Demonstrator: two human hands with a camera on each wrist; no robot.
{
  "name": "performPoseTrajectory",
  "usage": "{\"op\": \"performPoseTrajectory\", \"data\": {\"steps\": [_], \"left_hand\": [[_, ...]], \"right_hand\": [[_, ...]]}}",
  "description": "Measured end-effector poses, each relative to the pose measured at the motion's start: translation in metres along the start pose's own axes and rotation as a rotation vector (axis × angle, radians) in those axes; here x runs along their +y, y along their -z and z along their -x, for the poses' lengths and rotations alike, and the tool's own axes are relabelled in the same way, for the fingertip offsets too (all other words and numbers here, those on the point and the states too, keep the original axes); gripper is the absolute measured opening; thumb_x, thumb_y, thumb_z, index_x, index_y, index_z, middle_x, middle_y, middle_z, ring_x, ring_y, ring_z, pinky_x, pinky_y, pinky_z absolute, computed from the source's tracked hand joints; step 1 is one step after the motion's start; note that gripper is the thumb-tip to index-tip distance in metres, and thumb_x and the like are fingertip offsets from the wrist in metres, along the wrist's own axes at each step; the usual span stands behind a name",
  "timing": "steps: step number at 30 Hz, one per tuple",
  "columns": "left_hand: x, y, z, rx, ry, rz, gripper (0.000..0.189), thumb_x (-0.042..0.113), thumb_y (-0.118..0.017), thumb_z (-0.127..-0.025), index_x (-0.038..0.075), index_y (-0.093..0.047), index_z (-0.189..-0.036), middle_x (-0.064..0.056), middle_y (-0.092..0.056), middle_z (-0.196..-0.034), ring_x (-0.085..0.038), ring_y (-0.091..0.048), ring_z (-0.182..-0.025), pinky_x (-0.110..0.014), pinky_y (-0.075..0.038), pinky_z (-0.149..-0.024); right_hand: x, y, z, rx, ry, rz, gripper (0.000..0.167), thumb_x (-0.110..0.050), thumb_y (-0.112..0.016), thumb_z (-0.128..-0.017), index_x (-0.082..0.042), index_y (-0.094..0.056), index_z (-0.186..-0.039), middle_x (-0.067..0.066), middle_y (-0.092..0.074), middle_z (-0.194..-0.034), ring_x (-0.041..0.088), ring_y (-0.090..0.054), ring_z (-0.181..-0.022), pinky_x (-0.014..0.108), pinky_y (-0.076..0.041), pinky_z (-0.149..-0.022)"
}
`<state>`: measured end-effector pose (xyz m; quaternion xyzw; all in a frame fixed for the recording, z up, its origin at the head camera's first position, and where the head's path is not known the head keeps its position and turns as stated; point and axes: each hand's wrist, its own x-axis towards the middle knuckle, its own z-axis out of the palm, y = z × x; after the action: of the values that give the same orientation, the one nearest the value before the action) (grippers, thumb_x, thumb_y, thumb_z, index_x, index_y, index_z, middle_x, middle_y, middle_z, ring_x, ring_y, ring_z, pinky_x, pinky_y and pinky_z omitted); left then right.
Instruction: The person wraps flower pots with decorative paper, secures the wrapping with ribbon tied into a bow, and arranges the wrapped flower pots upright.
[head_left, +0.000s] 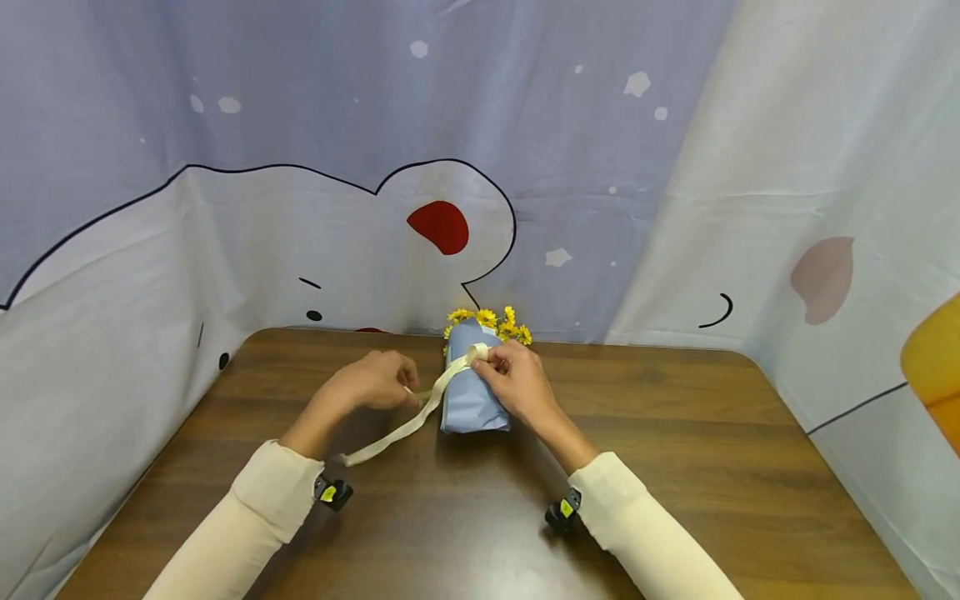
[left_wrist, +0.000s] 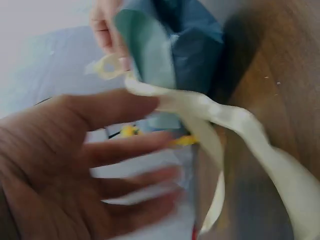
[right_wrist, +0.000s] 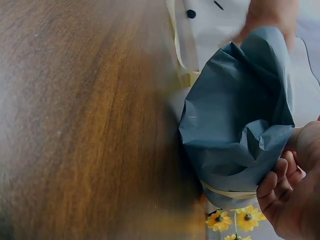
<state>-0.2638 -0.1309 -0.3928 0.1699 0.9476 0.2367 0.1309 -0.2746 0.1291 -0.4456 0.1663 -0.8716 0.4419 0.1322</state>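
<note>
A small bouquet wrapped in blue-grey paper [head_left: 472,396] lies on the table, its yellow flowers [head_left: 486,317] pointing to the back. Pale cream ribbon [head_left: 405,427] crosses the wrap and trails toward the front left. At the right side of the wrap, my right hand [head_left: 519,382] pinches the ribbon near a small loop. A band of it goes round the paper close to the flowers in the right wrist view. My left hand [left_wrist: 65,160] is beside the bouquet, its blurred fingers spread and fairly straight, one fingertip against or just in front of the ribbon.
The brown wooden table [head_left: 660,467] extends to both sides of the bouquet and toward me. Right behind its back edge hangs a printed curtain [head_left: 570,167], which also runs along the left and right sides. The loose ribbon tail lies near my left sleeve [head_left: 277,492].
</note>
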Motion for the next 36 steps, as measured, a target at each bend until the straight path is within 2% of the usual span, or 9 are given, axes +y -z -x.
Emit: {"op": "performPoseTrajectory", "data": {"steps": [4,8,11,16,19,22,27,31,36], "left_hand": [[0.006,-0.014,-0.029,0.161,-0.098,0.267,0.048,0.033,-0.086,-0.100,0.003,-0.075,-0.137,-0.017,-0.077,-0.135,-0.031,-0.072,-0.119,-0.049,-0.060,-0.103],[0.010,-0.028,-0.050,0.170,-0.175,0.406,0.048,0.026,-0.090,-0.099,0.002,-0.076,-0.138,-0.016,-0.075,-0.131,-0.027,-0.067,-0.112,-0.039,-0.057,-0.095],[0.009,-0.034,-0.053,0.182,-0.187,0.429,0.030,0.017,-0.089,-0.099,0.002,-0.082,-0.125,-0.013,-0.075,-0.113,-0.020,-0.065,-0.099,-0.031,-0.054,-0.084],[0.003,-0.036,-0.047,0.260,-0.186,0.449,0.013,0.008,-0.083,-0.102,0.002,-0.085,-0.113,-0.013,-0.080,-0.103,-0.017,-0.068,-0.088,-0.028,-0.056,-0.078],[0.002,-0.034,-0.041,0.273,-0.183,0.429,0.013,0.005,-0.082,-0.102,0.003,-0.084,-0.114,-0.013,-0.079,-0.099,-0.017,-0.067,-0.085,-0.029,-0.054,-0.075],[0.004,-0.032,-0.037,0.242,-0.166,0.391,0.020,0.006,-0.085,-0.099,0.003,-0.082,-0.118,-0.012,-0.077,-0.097,-0.017,-0.066,-0.084,-0.030,-0.052,-0.073],[0.017,-0.035,-0.042,0.215,-0.181,0.406,0.034,0.019,-0.090,-0.097,0.003,-0.080,-0.126,-0.011,-0.078,-0.108,-0.019,-0.070,-0.094,-0.030,-0.056,-0.083],[0.023,-0.038,-0.048,0.233,-0.234,0.408,0.026,0.011,-0.084,-0.101,-0.001,-0.080,-0.124,-0.014,-0.079,-0.107,-0.019,-0.071,-0.095,-0.029,-0.059,-0.085],[0.021,-0.035,-0.042,0.262,-0.191,0.373,0.021,0.005,-0.084,-0.100,0.003,-0.082,-0.120,-0.012,-0.078,-0.101,-0.020,-0.071,-0.091,-0.031,-0.057,-0.081]], "right_hand": [[0.001,0.001,-0.002,-0.007,0.005,0.007,0.016,-0.018,-0.087,-0.100,-0.005,-0.083,-0.091,0.007,-0.068,-0.090,0.012,-0.058,-0.080,0.024,-0.047,-0.072],[0.001,0.001,-0.002,-0.035,-0.016,0.010,0.015,-0.019,-0.087,-0.100,-0.005,-0.085,-0.095,0.008,-0.071,-0.093,0.012,-0.060,-0.081,0.024,-0.048,-0.072],[0.001,0.002,-0.002,-0.052,-0.034,-0.005,0.015,-0.020,-0.088,-0.100,-0.005,-0.086,-0.097,0.009,-0.074,-0.095,0.012,-0.061,-0.084,0.025,-0.049,-0.073],[0.001,0.003,-0.001,-0.041,-0.046,-0.023,0.015,-0.020,-0.088,-0.099,-0.005,-0.087,-0.097,0.009,-0.077,-0.095,0.011,-0.061,-0.085,0.026,-0.049,-0.075],[0.001,0.004,0.000,-0.037,-0.047,-0.024,0.015,-0.020,-0.088,-0.099,-0.006,-0.088,-0.097,0.009,-0.077,-0.095,0.012,-0.061,-0.084,0.027,-0.049,-0.075],[0.001,0.007,0.001,-0.040,-0.041,-0.022,0.016,-0.021,-0.087,-0.100,-0.005,-0.088,-0.098,0.010,-0.077,-0.095,0.012,-0.062,-0.084,0.027,-0.049,-0.075],[0.001,0.012,0.002,-0.033,-0.032,-0.014,0.017,-0.021,-0.087,-0.100,-0.004,-0.087,-0.098,0.010,-0.077,-0.095,0.014,-0.062,-0.084,0.026,-0.049,-0.075],[0.002,0.014,0.004,-0.032,-0.038,-0.004,0.017,-0.021,-0.088,-0.100,-0.005,-0.087,-0.097,0.009,-0.076,-0.094,0.013,-0.061,-0.084,0.027,-0.048,-0.074],[0.003,0.015,0.005,-0.039,-0.052,-0.010,0.018,-0.022,-0.087,-0.100,-0.005,-0.087,-0.098,0.009,-0.075,-0.094,0.014,-0.061,-0.084,0.027,-0.048,-0.074]]}}
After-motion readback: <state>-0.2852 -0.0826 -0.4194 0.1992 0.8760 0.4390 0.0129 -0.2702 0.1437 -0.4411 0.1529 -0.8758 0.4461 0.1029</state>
